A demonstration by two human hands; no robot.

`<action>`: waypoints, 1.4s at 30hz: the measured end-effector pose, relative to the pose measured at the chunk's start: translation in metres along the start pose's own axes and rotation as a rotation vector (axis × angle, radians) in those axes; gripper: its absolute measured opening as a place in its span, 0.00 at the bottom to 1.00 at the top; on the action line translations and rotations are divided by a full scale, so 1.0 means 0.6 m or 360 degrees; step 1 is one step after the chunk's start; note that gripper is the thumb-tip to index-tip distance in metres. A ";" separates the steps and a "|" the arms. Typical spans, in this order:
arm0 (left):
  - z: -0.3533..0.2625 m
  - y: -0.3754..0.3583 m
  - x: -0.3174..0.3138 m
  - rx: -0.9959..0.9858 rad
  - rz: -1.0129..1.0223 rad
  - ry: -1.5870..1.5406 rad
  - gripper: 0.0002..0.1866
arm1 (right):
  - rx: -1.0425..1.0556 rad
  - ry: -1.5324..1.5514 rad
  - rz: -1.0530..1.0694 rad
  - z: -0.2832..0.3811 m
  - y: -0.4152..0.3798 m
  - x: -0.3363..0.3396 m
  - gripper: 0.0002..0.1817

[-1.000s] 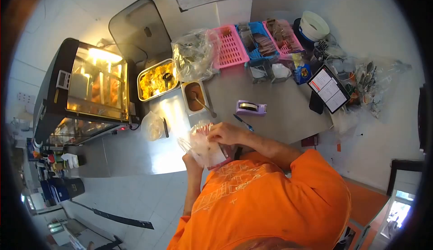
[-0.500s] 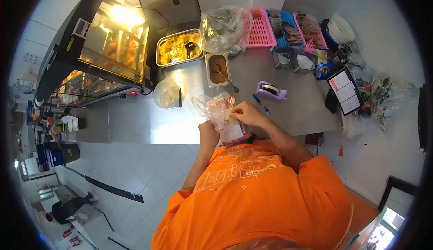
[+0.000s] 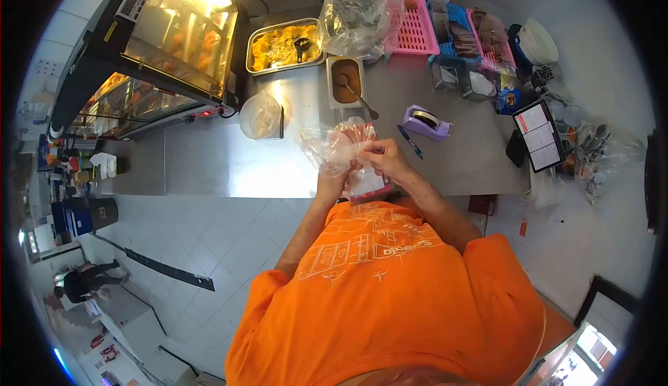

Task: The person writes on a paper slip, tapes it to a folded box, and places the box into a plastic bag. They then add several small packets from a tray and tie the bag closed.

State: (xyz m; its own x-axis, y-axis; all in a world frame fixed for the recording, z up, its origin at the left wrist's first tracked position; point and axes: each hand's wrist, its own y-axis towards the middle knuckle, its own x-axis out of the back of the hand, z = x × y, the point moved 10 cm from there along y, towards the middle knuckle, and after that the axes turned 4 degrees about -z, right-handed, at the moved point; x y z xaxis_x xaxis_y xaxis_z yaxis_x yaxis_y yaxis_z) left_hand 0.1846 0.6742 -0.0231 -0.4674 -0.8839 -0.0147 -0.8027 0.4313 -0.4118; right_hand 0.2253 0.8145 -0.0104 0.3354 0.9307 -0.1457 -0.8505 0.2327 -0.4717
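Close to the table's front edge, in front of the orange shirt, my left hand [image 3: 330, 185] is closed round the lower side of a clear plastic bag [image 3: 321, 148]. Thumb and fingers of my right hand [image 3: 384, 158] pinch the same bag near its gathered middle. Below my right hand, a red-and-white package [image 3: 370, 188] shows against the shirt, partly covered by my hands and the plastic. A purple tape dispenser [image 3: 431, 125] and a blue pen [image 3: 410, 142] lie to the right of my right hand.
Beyond the hands are a steel pan of brown sauce [image 3: 335, 95] with a spoon, a tray of yellow food [image 3: 253, 63] and a round clear tub [image 3: 252, 127]. A lit food warmer [image 3: 229, 97] stands left; pink baskets [image 3: 412, 27] are at back. Another person [image 3: 87, 281] is far left.
The camera view has shifted, so the table sits higher. My right hand remains pinched on the bag, and my left hand has come closer under it. The far person has moved.
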 end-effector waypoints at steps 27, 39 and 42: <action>0.008 -0.030 -0.038 0.0646 -0.0057 -0.0676 0.12 | 0.1195 -0.1216 -0.0049 0.086 -0.066 0.002 0.06; -0.056 -0.043 -0.014 -0.1091 -0.0470 0.0868 0.12 | 0.1821 -0.1623 -0.0097 0.159 -0.005 0.009 0.05; -0.050 -0.043 -0.009 -0.0789 -0.0627 0.0613 0.13 | 0.1622 -0.1659 -0.0446 0.290 0.068 0.196 0.05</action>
State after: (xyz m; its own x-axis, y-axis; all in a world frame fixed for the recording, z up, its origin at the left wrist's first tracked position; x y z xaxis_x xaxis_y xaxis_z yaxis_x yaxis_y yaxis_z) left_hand 0.1969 0.6733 0.0148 -0.1341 -0.9034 0.4073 -0.9682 0.2070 0.1403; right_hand 0.1593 0.9823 0.1043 0.4725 0.4988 0.7266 -0.8674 0.1172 0.4836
